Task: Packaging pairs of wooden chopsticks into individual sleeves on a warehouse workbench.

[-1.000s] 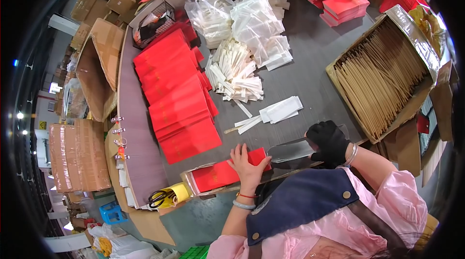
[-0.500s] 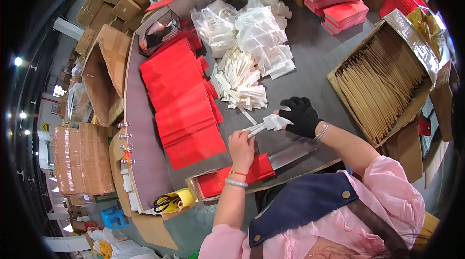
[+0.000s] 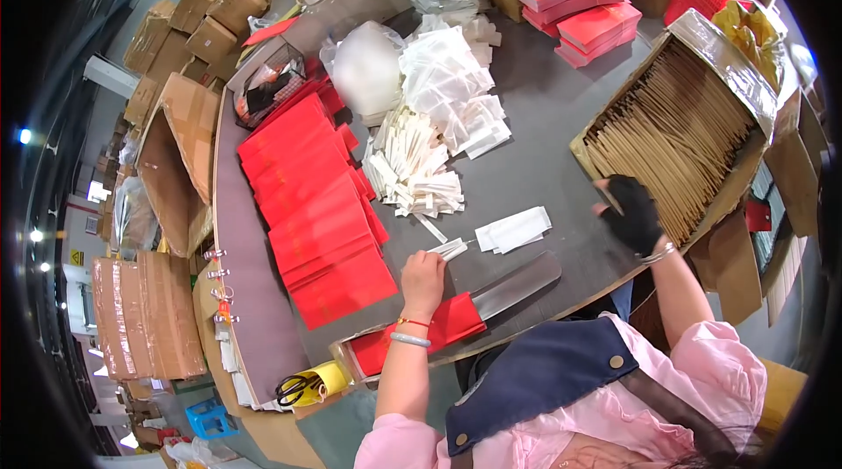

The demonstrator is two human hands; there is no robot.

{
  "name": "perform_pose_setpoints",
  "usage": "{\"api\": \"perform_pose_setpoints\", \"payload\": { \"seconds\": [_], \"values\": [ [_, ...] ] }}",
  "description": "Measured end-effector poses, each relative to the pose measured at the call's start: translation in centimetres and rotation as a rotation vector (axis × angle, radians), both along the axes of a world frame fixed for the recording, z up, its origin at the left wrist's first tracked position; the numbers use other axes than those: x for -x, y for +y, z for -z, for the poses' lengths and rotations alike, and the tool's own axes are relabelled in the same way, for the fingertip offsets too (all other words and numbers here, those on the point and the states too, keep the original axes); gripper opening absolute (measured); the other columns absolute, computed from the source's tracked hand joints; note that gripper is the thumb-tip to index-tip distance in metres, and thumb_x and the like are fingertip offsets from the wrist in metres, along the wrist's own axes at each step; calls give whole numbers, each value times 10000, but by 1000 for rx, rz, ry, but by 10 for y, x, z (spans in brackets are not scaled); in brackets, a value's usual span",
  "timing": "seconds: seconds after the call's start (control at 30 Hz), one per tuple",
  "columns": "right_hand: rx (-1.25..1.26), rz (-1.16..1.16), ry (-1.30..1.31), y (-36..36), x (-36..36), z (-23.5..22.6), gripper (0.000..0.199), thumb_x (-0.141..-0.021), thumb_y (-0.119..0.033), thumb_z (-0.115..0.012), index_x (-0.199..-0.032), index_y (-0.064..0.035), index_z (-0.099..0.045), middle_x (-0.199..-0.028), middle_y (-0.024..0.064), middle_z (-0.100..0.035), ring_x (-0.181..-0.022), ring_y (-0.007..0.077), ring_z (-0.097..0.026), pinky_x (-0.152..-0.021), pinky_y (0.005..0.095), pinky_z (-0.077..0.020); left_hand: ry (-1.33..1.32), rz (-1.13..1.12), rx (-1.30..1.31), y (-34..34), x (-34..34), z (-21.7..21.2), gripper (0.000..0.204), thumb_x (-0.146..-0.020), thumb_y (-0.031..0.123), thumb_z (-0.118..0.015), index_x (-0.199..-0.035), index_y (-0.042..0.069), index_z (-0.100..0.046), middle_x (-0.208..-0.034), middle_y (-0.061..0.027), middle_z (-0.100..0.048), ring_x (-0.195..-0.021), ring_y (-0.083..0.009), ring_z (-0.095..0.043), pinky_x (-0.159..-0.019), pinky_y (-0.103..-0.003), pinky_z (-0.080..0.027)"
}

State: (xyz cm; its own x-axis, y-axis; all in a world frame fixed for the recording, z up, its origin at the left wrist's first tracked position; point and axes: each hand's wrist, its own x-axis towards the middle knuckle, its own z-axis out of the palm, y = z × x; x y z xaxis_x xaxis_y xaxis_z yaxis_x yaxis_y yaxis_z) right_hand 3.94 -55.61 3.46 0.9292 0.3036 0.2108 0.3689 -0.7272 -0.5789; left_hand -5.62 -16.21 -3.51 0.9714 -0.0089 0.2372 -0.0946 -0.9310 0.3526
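Note:
My bare left hand (image 3: 423, 283) is closed on a few narrow white paper strips (image 3: 452, 249), over the grey table. To its right lies a small flat stack of white packets (image 3: 513, 230), touched by neither hand. My right hand (image 3: 630, 215), in a black glove with bare fingertips, is at the left side of a carton of thin brown sticks (image 3: 693, 149). Its thumb and forefinger are apart; the other fingers are partly hidden. Below my left hand, a red paper sleeve (image 3: 456, 320) lies beside a smooth metal trough (image 3: 517, 285), with my left wrist crossing over the sleeve.
Red envelopes (image 3: 320, 223) overlap in a row on the left. Beyond my left hand are a heap of white strips (image 3: 412, 162) and clear packets (image 3: 447, 74). Red bundles (image 3: 583, 17) stand at the back right. A yellow holder (image 3: 320, 381) with black-handled scissors sits at the near left edge.
My right hand has let go of the white packets and moved right to the carton of sticks. The packets now lie on the table. My left hand still grips the strips, slightly lower left.

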Motion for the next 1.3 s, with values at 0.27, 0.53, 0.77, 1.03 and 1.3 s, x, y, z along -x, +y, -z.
{"api": "perform_pose_setpoints", "payload": {
  "seconds": [0.27,0.53,0.77,1.03,1.3],
  "values": [
    [378,543,-251,-154,4,45,347,-821,-220,-677,-1115,-42,-628,-1135,151,-610,-1064,330,-567,-927,420,-448,-99,97,141,-74,-29,-19,80,-802,117,-661,-830,78,-596,-835,-105,-564,-795,-317,-555,-693,-432,-463],
    [417,567,116,-131,-11,29,376,-852,-171,-552,-1202,-35,-540,-1213,198,-546,-1178,373,-485,-1016,448,-386,7,82,90,-108,-45,-10,299,-718,175,-774,-940,62,-609,-939,-118,-580,-887,-331,-552,-776,-436,-460],
    [324,662,28,-144,-17,55,331,-913,-164,-494,-1208,-23,-539,-1182,206,-581,-1123,386,-529,-966,453,-431,131,72,230,-107,-37,-17,236,-719,178,-766,-875,71,-626,-792,-93,-628,-817,-304,-591,-725,-429,-465],
    [-23,130,-347,-67,18,-5,215,-805,-40,-658,-1019,-23,-667,-936,197,-662,-867,349,-639,-816,398,-506,234,211,108,-86,27,-43,317,-648,221,-824,-923,127,-697,-784,-45,-601,-789,-259,-567,-729,-381,-449],
    [228,-475,115,18,34,28,246,-853,-271,-620,-1089,-273,-689,-820,98,-582,-785,309,-586,-693,436,-469,173,19,117,-61,68,-59,611,-609,268,-848,-1150,69,-645,-1151,-104,-567,-1104,-328,-496,-966,-429,-395]
  ]
}}
